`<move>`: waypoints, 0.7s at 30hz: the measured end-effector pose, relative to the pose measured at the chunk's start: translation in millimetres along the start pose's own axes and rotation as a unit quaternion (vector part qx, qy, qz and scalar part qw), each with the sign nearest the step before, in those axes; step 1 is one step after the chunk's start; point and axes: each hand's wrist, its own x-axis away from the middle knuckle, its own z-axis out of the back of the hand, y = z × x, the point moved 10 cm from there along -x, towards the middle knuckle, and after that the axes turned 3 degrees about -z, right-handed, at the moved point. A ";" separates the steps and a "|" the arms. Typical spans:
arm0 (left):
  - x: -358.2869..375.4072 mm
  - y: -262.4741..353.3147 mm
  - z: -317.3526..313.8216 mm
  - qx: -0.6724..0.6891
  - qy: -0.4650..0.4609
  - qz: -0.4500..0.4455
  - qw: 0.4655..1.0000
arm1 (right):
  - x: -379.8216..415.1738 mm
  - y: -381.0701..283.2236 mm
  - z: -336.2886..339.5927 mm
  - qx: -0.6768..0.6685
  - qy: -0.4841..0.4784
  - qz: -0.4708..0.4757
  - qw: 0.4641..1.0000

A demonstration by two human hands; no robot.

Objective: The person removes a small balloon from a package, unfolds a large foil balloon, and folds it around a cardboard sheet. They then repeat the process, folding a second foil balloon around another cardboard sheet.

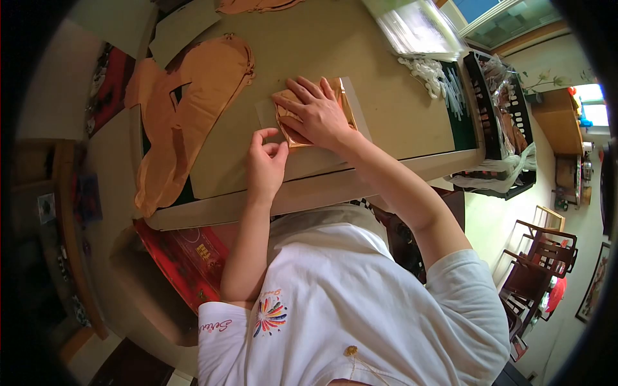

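A shiny copper-coloured folded sheet lies on the table, on a clear plastic piece that shows past its edges. My right hand rests flat on the sheet with its fingers spread. At the sheet's lower left corner is my left hand, its thumb and index finger curled near each other; whether they pinch the corner is too small to tell. To the left, a large flat orange balloon with a crinkled edge lies spread out.
Clear plastic bags are stacked at the table's back right, beside white ribbon and thin clear sticks. A black crate with plastic-wrapped items stands past the right edge. A red box is below the table at left.
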 end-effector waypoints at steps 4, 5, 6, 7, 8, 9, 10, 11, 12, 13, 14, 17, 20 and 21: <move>-11.0 18.0 13.7 -0.057 0.092 -0.149 0.983 | -2.8 9.4 2.3 -0.073 0.007 -0.024 0.997; -18.2 10.8 15.1 -0.033 0.082 -0.110 0.990 | -3.8 13.9 3.8 -0.105 0.013 -0.033 0.994; -22.9 3.5 15.1 -0.010 0.071 -0.069 0.995 | -4.0 17.5 4.4 -0.138 0.018 -0.042 0.989; -24.9 3.7 12.4 -0.006 0.058 -0.064 0.996 | -3.9 17.1 4.2 -0.134 0.018 -0.036 0.990; -26.1 4.1 8.7 -0.002 0.043 -0.059 0.997 | -3.1 16.8 4.2 -0.131 0.017 -0.031 0.991; -26.2 6.7 4.9 0.001 0.028 -0.053 0.998 | -2.3 15.6 3.9 -0.127 0.017 -0.027 0.991; -26.6 11.1 1.4 -0.034 0.011 -0.050 0.998 | -1.8 12.6 3.9 -0.109 0.019 -0.017 0.994; -26.4 16.4 -1.6 -0.068 -0.007 -0.046 0.997 | -0.9 9.3 3.6 -0.091 0.021 -0.008 0.996; -25.8 19.3 -5.5 -0.103 -0.025 -0.042 0.994 | -0.4 6.4 3.3 -0.072 0.023 0.001 0.997; -25.1 24.4 -3.7 -0.089 -0.004 -0.067 0.994 | -0.6 6.3 2.4 -0.075 0.021 -0.002 0.997; -24.2 28.8 -2.0 -0.075 0.017 -0.092 0.993 | -1.2 6.5 1.8 -0.077 0.020 -0.007 0.997; -36.0 18.4 2.8 -0.041 0.069 -0.117 0.990 | -2.7 8.8 2.6 -0.093 0.020 -0.013 0.995; -40.2 22.9 3.4 -0.087 0.062 -0.076 0.991 | -3.2 10.7 2.7 -0.101 0.024 -0.015 0.994; -40.4 25.6 2.9 -0.115 0.051 -0.057 0.990 | -4.2 11.2 3.2 -0.101 0.028 -0.016 0.994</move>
